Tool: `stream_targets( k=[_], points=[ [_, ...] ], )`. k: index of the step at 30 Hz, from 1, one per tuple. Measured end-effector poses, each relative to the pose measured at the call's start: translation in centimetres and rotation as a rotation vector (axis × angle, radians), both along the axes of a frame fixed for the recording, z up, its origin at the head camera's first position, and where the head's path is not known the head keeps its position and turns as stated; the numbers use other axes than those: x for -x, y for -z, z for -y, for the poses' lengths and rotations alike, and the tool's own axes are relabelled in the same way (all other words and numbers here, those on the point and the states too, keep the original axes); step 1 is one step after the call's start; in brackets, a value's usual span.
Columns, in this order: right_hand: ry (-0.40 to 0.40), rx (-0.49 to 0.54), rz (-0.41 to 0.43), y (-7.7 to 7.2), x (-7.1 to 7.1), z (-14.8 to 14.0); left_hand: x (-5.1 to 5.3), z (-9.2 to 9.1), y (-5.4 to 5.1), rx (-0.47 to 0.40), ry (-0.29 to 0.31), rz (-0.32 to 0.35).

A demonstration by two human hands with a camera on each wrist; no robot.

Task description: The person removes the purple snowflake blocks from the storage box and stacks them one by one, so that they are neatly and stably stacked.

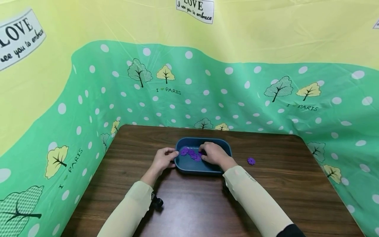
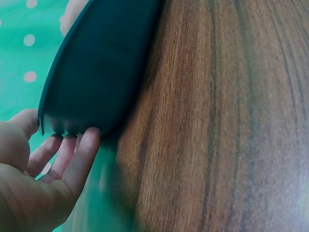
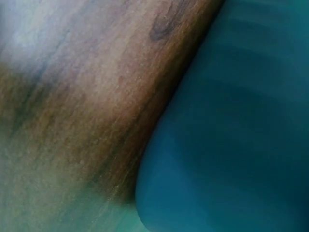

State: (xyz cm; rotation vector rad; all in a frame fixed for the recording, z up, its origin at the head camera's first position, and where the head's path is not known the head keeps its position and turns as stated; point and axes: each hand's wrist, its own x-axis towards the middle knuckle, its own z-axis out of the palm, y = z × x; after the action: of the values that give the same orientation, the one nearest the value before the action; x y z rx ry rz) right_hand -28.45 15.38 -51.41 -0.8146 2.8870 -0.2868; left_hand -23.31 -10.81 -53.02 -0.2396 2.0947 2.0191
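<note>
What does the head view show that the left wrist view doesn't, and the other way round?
Head only: purple flower-shaped discs inside the blue rounded-rectangular tray, the right hand with its fingertips at them, and one lone purple flower-shaped disc lying to the tray's right.

Left wrist only: the left hand from its palm side, with fingertips against the tray's outer wall.

Both: the left hand at the tray, the brown wood-grain table and the green cloth with white dots.
</note>
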Motion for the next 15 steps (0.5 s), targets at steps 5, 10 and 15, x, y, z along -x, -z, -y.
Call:
stream_targets(
  k=[5,10,15],
  points=[
    [0.020,0.011,0.022,0.14,0.10,-0.02,0.00,-0.03,0.05,-0.001,0.004,-0.002],
    [0.025,0.027,0.031,0.20,0.12,0.02,0.01,-0.03,-0.06,-0.006,0.002,0.001],
    [0.024,0.044,0.033,0.03,0.01,0.08,0.00,0.02,-0.10,-0.005,0.000,0.000]
  ],
)
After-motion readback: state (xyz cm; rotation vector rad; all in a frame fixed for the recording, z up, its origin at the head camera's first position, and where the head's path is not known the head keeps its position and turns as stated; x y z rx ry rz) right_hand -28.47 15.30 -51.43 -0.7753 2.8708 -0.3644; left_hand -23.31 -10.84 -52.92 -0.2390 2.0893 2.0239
